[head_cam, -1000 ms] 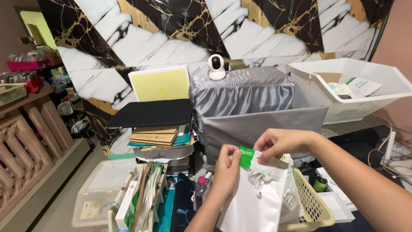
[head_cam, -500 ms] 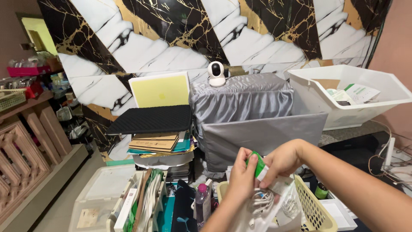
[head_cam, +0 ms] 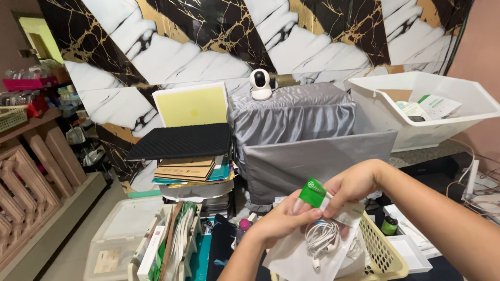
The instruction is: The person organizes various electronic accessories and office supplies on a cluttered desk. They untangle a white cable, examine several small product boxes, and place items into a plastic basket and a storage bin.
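Pouch (head_cam: pixel 297 252): white, glossy plastic, green header strip folded over at its 12 o'clock end; coiled white earphone cable (head_cam: pixel 321 237) lies against its face. Held above yellow basket (head_cam: pixel 383 250). Left hand (head_cam: pixel 284 221) grip closed on pouch; right hand (head_cam: pixel 350 187) grip pinching green header.

A pale tiled floor (head_cam: pixel 67 250) carries a clear lidded plastic bin (head_cam: pixel 122 231) beside a carved wooden railing (head_cam: pixel 26 182).

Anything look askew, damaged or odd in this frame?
Nothing damaged. The white pouch with its green top is crumpled between left hand and right hand, coiled white earphones against it.
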